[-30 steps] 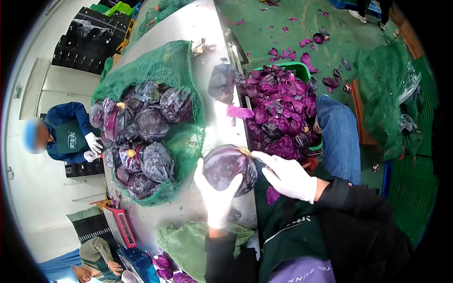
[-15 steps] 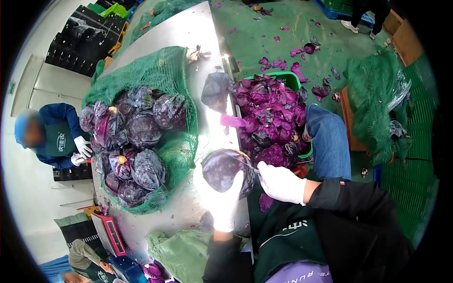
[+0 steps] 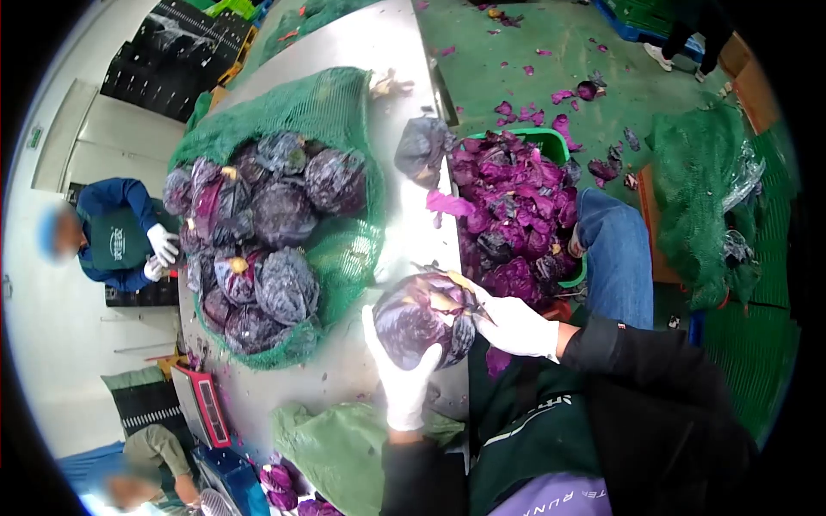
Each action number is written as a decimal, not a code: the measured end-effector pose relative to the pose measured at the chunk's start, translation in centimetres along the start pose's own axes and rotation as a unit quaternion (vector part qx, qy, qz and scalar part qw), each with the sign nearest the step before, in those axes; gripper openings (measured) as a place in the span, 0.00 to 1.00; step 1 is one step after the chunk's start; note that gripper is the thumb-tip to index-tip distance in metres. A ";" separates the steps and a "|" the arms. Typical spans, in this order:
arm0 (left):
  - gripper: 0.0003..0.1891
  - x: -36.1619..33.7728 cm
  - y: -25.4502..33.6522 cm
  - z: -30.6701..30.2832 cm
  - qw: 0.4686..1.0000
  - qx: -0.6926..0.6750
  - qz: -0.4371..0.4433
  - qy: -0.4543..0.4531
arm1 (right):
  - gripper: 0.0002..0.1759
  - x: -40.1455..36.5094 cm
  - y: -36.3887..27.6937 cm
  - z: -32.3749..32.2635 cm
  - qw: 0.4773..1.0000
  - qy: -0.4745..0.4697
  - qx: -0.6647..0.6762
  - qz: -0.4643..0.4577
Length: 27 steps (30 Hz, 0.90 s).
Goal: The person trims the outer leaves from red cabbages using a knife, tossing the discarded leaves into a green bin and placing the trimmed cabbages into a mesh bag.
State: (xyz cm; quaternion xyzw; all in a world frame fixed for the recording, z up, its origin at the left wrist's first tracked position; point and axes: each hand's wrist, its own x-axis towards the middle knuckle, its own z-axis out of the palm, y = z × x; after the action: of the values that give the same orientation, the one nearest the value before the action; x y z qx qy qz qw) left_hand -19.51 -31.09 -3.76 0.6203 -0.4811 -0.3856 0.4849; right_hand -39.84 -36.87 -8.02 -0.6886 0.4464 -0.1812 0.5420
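A red cabbage point(image 3: 409, 327) with dark outer leaves sits in my left hand point(image 3: 403, 378), whose gloved thumb and fingers wrap round its left and near side. The cabbage's pale stem end and leaf bases face up. At its right side is my right hand point(image 3: 520, 328), also in a white glove, its fingers closed on a thin knife point(image 3: 483, 315) that is mostly hidden by the glove and leaves. A loose dark leaf point(image 3: 423, 150) and a bright purple piece of leaf point(image 3: 449, 205) lie on the metal table beyond the cabbage.
A green mesh sack point(image 3: 344, 249) holds several red cabbages on the left. A green crate point(image 3: 551, 140) full of purple leaves stands right of the table point(image 3: 391, 52). A co-worker point(image 3: 120, 232) stands across the table; another person point(image 3: 159, 464) is at lower left.
The cabbage has tilted in my left hand, bringing its pale stem end into view. My right hand has moved in against the cabbage's right side. The whole view has shifted slightly.
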 end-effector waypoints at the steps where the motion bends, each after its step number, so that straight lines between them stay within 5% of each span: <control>1: 0.56 -0.4 0.3 -0.3 1.000 0.000 -0.002 0.010 | 0.33 0.2 0.8 1.0 0.999 0.027 0.000 -0.033; 6: 0.41 1.5 2.1 0.0 0.994 -0.105 -0.030 0.016 | 0.37 1.6 -1.4 -2.7 0.953 0.085 -0.232 -0.173; 7: 0.33 2.1 1.7 0.3 0.996 -0.074 -0.027 0.029 | 0.38 2.3 -1.6 -3.4 0.941 0.097 -0.230 -0.229; 10: 0.34 3.4 0.2 0.9 0.998 -0.059 -0.006 0.028 | 0.33 2.6 -2.9 -4.6 0.940 0.128 -0.208 -0.236; 12: 0.35 3.5 1.7 0.8 0.999 0.026 -0.033 -0.011 | 0.30 4.4 0.3 -3.6 0.950 0.153 -0.181 -0.203; 14: 0.36 2.6 2.2 1.4 0.998 0.066 -0.021 0.013 | 0.19 6.1 1.9 -4.4 0.978 0.198 -0.006 -0.072; 16: 0.36 1.7 1.8 0.8 0.996 0.074 -0.034 0.021 | 0.21 6.9 5.6 -4.9 0.982 0.117 0.131 0.064; 18: 0.37 0.9 1.5 0.2 0.995 0.080 -0.048 0.032 | 0.26 5.0 1.9 -5.9 0.954 0.099 0.231 0.165; 19: 0.37 -0.2 0.6 0.1 0.993 0.080 -0.068 0.058 | 0.28 4.2 1.5 -5.2 0.978 0.171 0.096 0.077; 21: 0.35 -1.3 -0.5 0.7 0.992 0.052 -0.072 0.094 | 0.31 1.8 -0.1 -3.5 0.974 0.212 0.033 -0.074; 23: 0.33 -1.5 -1.0 1.4 0.990 0.031 -0.053 0.126 | 0.32 -0.9 -2.4 -2.5 0.985 0.146 -0.024 -0.086; 24: 0.31 -1.7 -1.2 1.6 0.989 0.022 -0.045 0.137 | 0.33 -2.6 -4.9 -2.7 0.998 0.054 -0.040 0.014; 27: 0.37 -1.7 -0.8 2.1 0.986 0.008 -0.063 0.155 | 0.37 -3.9 -3.7 0.2 0.987 0.121 -0.052 -0.088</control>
State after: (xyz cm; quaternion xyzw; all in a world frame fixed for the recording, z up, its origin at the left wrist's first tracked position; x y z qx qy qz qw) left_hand -21.72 -29.91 -5.03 0.7057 -0.3632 -0.3107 0.5230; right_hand -40.19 -33.55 -3.79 -0.7254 0.4553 -0.2862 0.4296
